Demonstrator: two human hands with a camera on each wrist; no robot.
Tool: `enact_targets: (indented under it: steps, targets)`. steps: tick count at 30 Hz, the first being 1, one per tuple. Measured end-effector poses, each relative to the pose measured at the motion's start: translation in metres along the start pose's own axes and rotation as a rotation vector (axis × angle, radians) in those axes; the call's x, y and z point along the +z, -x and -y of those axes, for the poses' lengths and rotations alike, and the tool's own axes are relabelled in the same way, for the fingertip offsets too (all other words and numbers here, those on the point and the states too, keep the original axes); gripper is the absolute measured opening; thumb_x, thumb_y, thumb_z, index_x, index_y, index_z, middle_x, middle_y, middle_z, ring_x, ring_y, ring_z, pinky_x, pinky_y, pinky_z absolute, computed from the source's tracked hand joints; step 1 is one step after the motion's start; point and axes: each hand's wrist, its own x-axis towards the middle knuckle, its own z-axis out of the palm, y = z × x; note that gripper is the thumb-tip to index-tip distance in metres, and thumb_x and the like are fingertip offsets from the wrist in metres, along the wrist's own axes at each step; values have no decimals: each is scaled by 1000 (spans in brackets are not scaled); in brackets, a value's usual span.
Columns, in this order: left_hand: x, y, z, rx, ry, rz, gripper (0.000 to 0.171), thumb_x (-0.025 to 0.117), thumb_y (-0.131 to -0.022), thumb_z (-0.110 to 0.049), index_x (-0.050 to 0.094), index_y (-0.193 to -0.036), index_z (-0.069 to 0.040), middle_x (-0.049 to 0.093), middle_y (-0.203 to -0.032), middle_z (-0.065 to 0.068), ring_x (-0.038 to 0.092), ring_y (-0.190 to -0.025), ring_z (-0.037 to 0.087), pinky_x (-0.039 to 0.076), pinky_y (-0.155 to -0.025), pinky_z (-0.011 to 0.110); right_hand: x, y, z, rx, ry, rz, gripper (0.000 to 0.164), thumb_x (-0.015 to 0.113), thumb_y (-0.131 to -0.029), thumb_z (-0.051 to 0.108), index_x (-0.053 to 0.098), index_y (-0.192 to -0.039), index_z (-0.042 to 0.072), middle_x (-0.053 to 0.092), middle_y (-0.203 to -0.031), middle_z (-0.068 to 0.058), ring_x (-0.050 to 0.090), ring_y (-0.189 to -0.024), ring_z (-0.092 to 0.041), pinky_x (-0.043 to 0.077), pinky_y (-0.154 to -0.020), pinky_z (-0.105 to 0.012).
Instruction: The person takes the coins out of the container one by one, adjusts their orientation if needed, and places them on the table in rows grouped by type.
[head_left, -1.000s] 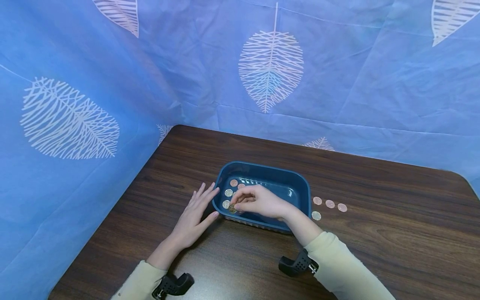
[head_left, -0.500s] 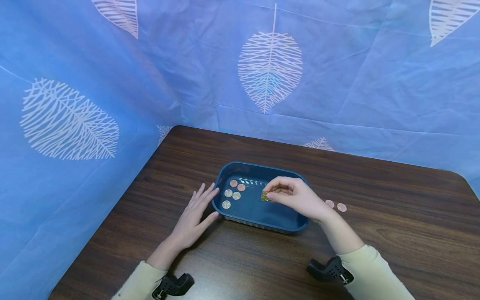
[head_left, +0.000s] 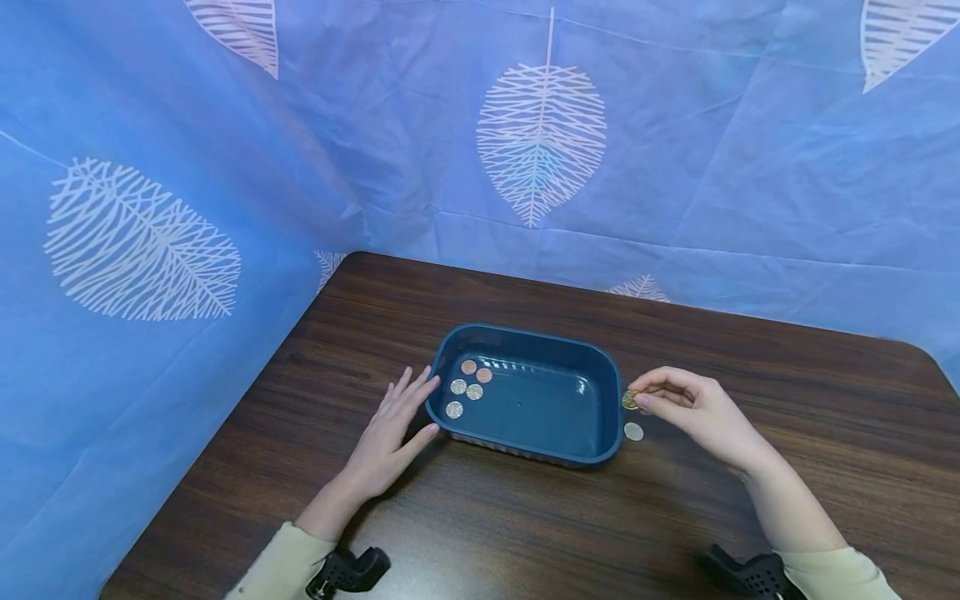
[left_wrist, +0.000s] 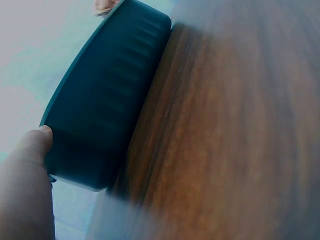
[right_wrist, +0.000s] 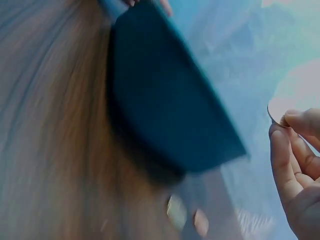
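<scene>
A dark blue plastic basin [head_left: 525,408] stands on the wooden table. At its left end my left hand [head_left: 386,437] rests with fingers straight and spread, fingertips at the rim; the left wrist view shows the thumb [left_wrist: 37,145] against the wall. My right hand [head_left: 697,412] pinches a gold coin [head_left: 630,400] between thumb and fingertips, just past the right rim. Inside the basin, to the left, lie two copper coins [head_left: 483,376] and three silver coins [head_left: 453,410]. Below the held coin, a silver coin [head_left: 633,432] lies on the table.
A copper coin [right_wrist: 201,222] lies near the silver one in the right wrist view; in the head view my right hand covers that spot. Blue cloth [head_left: 675,150] with white leaf prints hangs behind and left of the table [head_left: 825,433].
My right hand has lifted the gold coin off the basin's left part and carried it rightward over the right rim. My left hand has stayed in place.
</scene>
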Motion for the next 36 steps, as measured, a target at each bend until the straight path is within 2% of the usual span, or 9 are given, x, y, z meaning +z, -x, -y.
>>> enact_targets:
  steps: [6, 14, 18, 28, 36]
  targets:
    - [0, 0, 1, -2, 2, 0, 58, 50, -98, -41, 31, -150, -23, 18, -157, -9, 5, -145, 17, 8, -114, 54, -11, 16, -29, 76, 46, -40, 27, 58, -97, 21, 61, -116, 2, 66, -107, -11, 66, -96, -22, 55, -77, -34]
    - [0, 1, 2, 2, 6, -1, 58, 50, -99, -40, 31, -150, -22, 19, -157, -9, 6, -145, 18, 9, -113, 56, -12, 23, -56, 122, 106, -10, 26, 59, -96, 20, 61, -114, 1, 64, -108, -16, 66, -90, -12, 55, -72, -31]
    - [-1, 1, 1, 4, 8, 1, 58, 49, -99, -40, 31, -150, -22, 19, -157, -9, 5, -145, 17, 9, -113, 55, -10, 24, -61, 115, 195, 3, 22, 60, -95, 17, 63, -112, 3, 67, -101, -10, 65, -86, -9, 54, -69, -29]
    - [-1, -1, 0, 8, 7, -2, 58, 50, -98, -40, 31, -150, -22, 20, -157, -7, 6, -145, 19, 9, -113, 55, -1, 23, -64, 84, 410, -94, 14, 68, -89, 12, 67, -103, 8, 66, -84, 2, 61, -72, -4, 51, -62, -25]
    - [-1, -1, -1, -6, 12, 5, 58, 50, -99, -40, 31, -150, -22, 19, -157, -8, 6, -145, 17, 9, -113, 55, 1, 22, -65, 115, 428, -107, 19, 70, -88, 16, 67, -105, 8, 66, -86, 2, 62, -74, -4, 51, -64, -24]
